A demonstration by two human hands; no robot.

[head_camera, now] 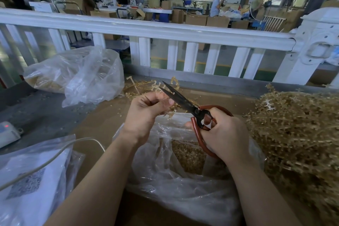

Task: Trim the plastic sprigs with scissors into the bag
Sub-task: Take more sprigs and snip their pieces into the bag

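Bare cardboard [102, 115] left of the open bag [183, 180]; sprig heap [297, 134] crowding its right, white railing [165, 29] behind.

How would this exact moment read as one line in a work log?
step: trimming | left hand: pinches sprig | right hand: grips scissors, blades open | bag: below, open, holds trimmed pieces

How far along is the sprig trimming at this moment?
Done: tan trimmed bits already lie in the clear plastic bag under the hands. In hand: left hand pinches a tan plastic sprig; right hand holds open red-handled black scissors. Left: a big heap of untrimmed tan sprigs.
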